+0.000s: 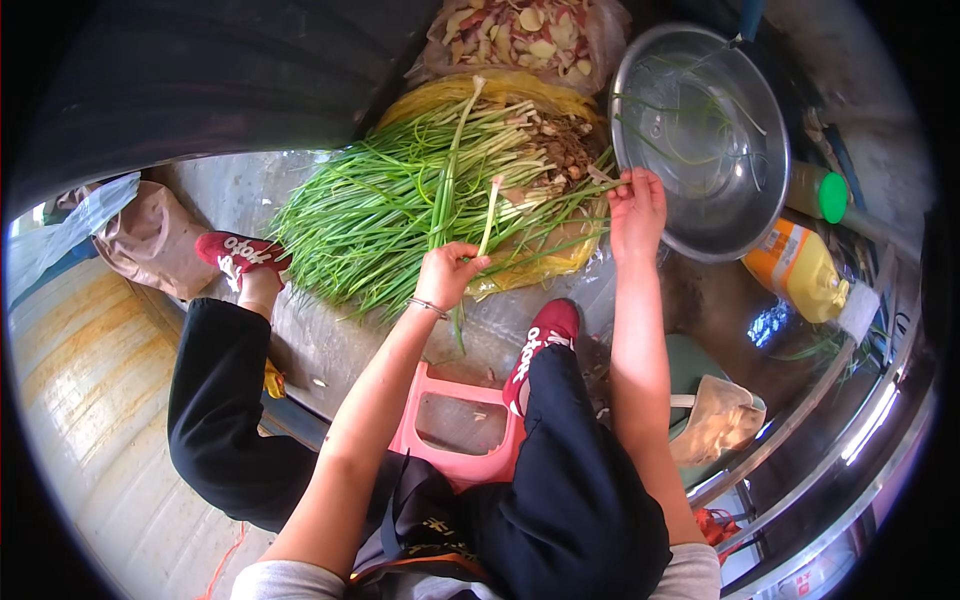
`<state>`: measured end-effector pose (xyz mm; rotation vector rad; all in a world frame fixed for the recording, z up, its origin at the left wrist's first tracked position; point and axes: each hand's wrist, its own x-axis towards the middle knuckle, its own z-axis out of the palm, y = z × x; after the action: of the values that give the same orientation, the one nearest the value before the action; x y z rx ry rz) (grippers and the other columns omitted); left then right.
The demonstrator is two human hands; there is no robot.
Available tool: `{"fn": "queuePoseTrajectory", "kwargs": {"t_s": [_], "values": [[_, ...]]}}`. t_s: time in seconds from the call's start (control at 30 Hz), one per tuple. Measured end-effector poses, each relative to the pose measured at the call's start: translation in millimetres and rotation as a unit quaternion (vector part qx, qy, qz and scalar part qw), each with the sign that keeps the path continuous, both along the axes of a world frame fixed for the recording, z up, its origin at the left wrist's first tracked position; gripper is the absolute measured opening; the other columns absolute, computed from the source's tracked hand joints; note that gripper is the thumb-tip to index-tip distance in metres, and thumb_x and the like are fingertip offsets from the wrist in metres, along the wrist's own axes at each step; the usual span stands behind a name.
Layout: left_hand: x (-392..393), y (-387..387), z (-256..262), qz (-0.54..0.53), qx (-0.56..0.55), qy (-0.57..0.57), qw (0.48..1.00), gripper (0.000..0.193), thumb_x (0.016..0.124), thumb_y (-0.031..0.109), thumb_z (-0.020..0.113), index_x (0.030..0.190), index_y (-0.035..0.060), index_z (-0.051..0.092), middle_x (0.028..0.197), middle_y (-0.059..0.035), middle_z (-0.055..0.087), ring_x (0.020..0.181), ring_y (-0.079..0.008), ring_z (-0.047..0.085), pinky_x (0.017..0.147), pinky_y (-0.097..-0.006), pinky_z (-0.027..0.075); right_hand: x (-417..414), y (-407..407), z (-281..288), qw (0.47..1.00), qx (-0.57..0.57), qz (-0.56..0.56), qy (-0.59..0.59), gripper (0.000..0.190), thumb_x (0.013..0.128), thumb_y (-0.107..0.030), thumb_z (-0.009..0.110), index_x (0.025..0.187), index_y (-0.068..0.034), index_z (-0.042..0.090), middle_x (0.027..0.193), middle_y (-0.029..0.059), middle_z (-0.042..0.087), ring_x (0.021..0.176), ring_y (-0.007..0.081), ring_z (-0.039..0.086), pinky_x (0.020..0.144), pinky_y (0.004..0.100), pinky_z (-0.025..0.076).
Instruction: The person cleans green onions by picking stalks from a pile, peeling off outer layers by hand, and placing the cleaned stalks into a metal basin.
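In my left hand (450,277) I grip a green onion, its peeled white stem (491,214) pointing up past my thumb. The fingertips of my right hand (637,214) are closed on a thin green onion leaf (589,193), beside the rim of the metal basin (701,247). Beyond both hands a large heap of green onions (360,217) lies on a yellow plastic bag (559,274). Their leaves point left, and their brown roots (566,146) are at the right. One long onion with a white end (469,112) lies across the heap. Loose green strands sit in the basin.
A clear bag of vegetable peelings (517,37) stands behind the heap. At right are a green-capped container (832,197) and a yellow bottle (806,277). A pink plastic stool (457,457) is between my legs. A brown bag (154,240) sits at left.
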<state>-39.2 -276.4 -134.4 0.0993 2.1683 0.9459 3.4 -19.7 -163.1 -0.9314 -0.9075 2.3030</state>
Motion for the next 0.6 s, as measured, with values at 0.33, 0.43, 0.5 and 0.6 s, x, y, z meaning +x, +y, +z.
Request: {"fn": "queuePoseTrajectory", "kwargs": {"t_s": [0.33, 0.43, 0.5, 0.6], "values": [[-18.4, 46.7, 2.6, 0.082, 0.157, -0.113, 0.978, 0.020, 0.077, 0.015, 0.068, 0.085, -0.0032, 0.064, 0.060, 0.0009, 0.057, 0.051, -0.0050, 0.048, 0.048, -0.0187, 0.040, 24.9, -37.4, 18.1, 0.715, 0.601, 0.247, -0.256, 0.016, 0.075, -0.010, 0.064, 0.086, 0.000, 0.057, 0.082, 0.0071, 0.055, 0.060, 0.0117, 0.055, 0.052, 0.0241, 0.042], [-35.4, 57.6, 5.9, 0.088, 0.214, -0.150, 0.961, 0.018, 0.080, 0.012, 0.064, 0.089, -0.0041, 0.063, 0.065, -0.0018, 0.059, 0.053, -0.0063, 0.051, 0.050, -0.0196, 0.043, 19.3, -41.6, 17.8, 0.844, 0.437, 0.273, -0.148, 0.017, 0.074, -0.009, 0.066, 0.088, -0.002, 0.060, 0.084, 0.0055, 0.056, 0.058, 0.0096, 0.052, 0.051, 0.0228, 0.041], [-43.4, 64.5, 8.6, 0.101, 0.253, -0.196, 0.942, 0.022, 0.082, 0.006, 0.059, 0.101, -0.0059, 0.057, 0.073, -0.0044, 0.060, 0.057, -0.0084, 0.053, 0.054, -0.0211, 0.046, 18.4, -43.9, 18.9, 0.865, 0.370, 0.308, -0.139, 0.020, 0.074, -0.010, 0.067, 0.090, -0.002, 0.061, 0.082, 0.0046, 0.056, 0.057, 0.0087, 0.050, 0.051, 0.0221, 0.040], [-45.1, 70.6, 15.2, 0.086, 0.331, -0.233, 0.910, 0.029, 0.083, 0.002, 0.055, 0.110, -0.0052, 0.051, 0.078, -0.0055, 0.060, 0.063, -0.0097, 0.055, 0.058, -0.0218, 0.047, 15.6, -48.0, 23.3, 0.880, 0.321, 0.332, -0.108, 0.020, 0.074, -0.011, 0.069, 0.090, -0.001, 0.062, 0.079, 0.0026, 0.056, 0.056, 0.0065, 0.047, 0.051, 0.0211, 0.039]]}}
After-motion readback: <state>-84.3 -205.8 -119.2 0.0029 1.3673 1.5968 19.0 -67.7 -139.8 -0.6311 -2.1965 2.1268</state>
